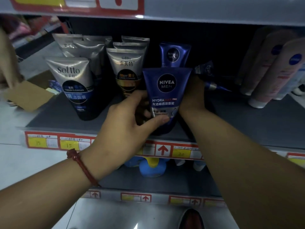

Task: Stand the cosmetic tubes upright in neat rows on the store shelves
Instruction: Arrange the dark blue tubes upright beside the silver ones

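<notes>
Centrally in the frame, we see the step in hand: a blue Nivea Men tube [166, 96] being stood cap-down at the front of the middle shelf [247, 116], heading a blue row whose second tube [175, 54] stands directly behind it. The left hand [127, 123] wraps the lower body of the front tube, thumb across its face and fingers closed narrowly round its left edge, so the hold is firm. The right hand [193, 95] reaches past the tube's right edge; its fingers are hidden, so we cannot tell whether it holds the tube or merely steadies it. At centre right, a further blue tube [209, 76] lies toppled, just beyond the right hand. Silver Softto tubes [74, 83] stand in rows toward the left. We judge that the next move calls for squaring the front tube, letting go, then righting the fallen one.
</notes>
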